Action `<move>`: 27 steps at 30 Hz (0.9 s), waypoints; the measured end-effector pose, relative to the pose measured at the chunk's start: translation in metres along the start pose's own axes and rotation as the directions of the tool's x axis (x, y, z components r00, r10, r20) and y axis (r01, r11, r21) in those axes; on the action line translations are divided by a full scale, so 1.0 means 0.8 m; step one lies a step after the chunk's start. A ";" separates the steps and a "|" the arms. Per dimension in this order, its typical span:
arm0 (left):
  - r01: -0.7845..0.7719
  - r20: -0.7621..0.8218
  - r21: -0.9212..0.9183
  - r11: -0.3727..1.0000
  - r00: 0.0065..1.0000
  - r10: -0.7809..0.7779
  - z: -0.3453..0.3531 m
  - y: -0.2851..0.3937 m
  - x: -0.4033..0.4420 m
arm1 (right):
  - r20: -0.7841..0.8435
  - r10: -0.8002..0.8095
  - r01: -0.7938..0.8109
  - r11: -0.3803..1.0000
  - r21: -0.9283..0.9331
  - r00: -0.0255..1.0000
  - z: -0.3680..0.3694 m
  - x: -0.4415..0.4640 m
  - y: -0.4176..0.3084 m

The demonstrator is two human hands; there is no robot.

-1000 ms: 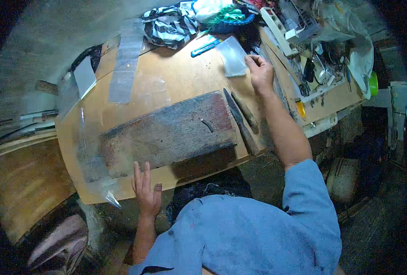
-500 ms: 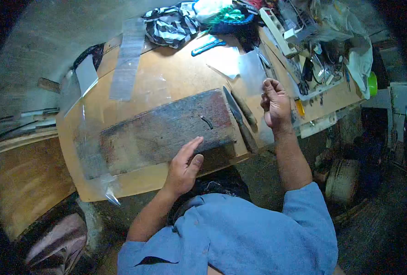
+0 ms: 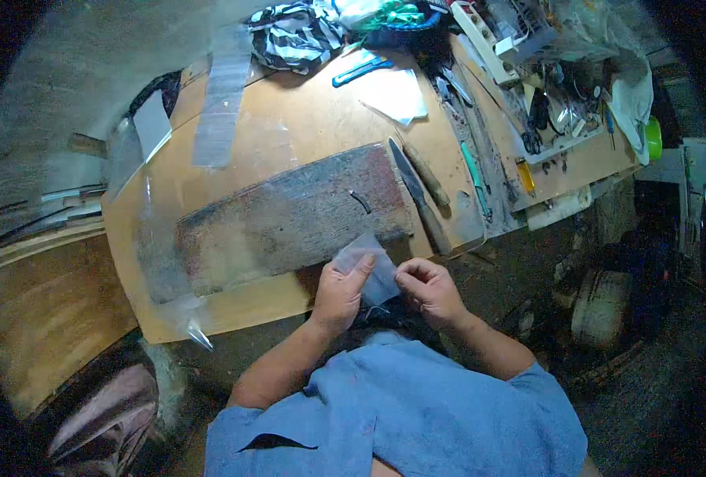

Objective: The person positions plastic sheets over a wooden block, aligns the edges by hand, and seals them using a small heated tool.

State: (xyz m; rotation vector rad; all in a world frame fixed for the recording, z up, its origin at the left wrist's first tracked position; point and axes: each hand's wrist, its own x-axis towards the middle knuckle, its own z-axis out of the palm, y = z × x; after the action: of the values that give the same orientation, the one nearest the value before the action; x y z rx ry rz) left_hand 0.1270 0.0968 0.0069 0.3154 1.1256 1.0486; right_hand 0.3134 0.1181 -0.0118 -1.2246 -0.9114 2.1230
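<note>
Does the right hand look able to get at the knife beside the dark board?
Probably yes: the knife lies just beyond the right hand, handle end nearest, with nothing lying over it. The hand would likely have to leave the plastic sheet first.

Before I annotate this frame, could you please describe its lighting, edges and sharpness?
All in head view: glare on the white sheet near the blue cutter; curved black vignetting at the corners; little blur on left hand and right hand.

A striped bag [image 3: 297,37] is sitting between eleven and twelve o'clock, a white power strip [image 3: 486,46] is lying at one, a green object [image 3: 653,139] is showing past two, pinkish fabric [image 3: 114,413] is bunching at eight.
</note>
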 end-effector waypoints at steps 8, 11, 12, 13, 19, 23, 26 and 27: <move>0.005 -0.052 0.104 0.995 0.999 0.001 -0.028 -0.024 -0.007 | 0.039 0.095 -0.090 0.989 -0.120 0.995 0.024 0.004 0.006; -0.077 -0.075 0.234 0.969 0.992 0.097 -0.033 -0.020 -0.013 | 0.029 0.078 -0.072 0.983 -0.169 0.997 0.031 0.013 0.011; -0.067 -0.110 0.175 0.982 0.990 0.087 -0.031 -0.017 -0.014 | 0.002 0.057 -0.056 0.985 -0.161 0.998 0.032 0.016 0.011; -0.059 -0.141 0.114 0.992 0.987 0.075 -0.031 -0.017 -0.015 | 0.003 0.058 -0.057 0.985 -0.163 0.998 0.032 0.017 0.011; -0.064 -0.092 0.260 0.963 0.992 0.091 -0.039 -0.027 -0.008 | -0.011 0.028 -0.030 0.956 -0.293 1.000 0.024 0.014 0.008; -0.030 -0.039 0.204 0.978 0.998 0.039 -0.028 -0.037 0.011 | -0.084 0.017 -0.032 0.983 -0.183 0.996 0.012 0.011 0.009; -0.064 -0.008 0.093 0.994 0.998 0.065 0.006 -0.015 0.021 | -0.162 -0.064 0.029 0.978 -0.209 0.985 -0.008 0.014 -0.008; 0.020 0.007 0.111 0.994 1.000 -0.020 0.014 -0.006 0.022 | -0.209 -0.117 0.064 0.968 -0.241 0.971 -0.016 0.017 -0.015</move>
State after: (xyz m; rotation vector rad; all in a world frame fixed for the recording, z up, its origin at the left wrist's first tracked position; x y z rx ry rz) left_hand 0.1397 0.1120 -0.0017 0.3959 1.1799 0.9679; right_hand 0.3200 0.1392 -0.0148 -1.4716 -1.1146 1.8019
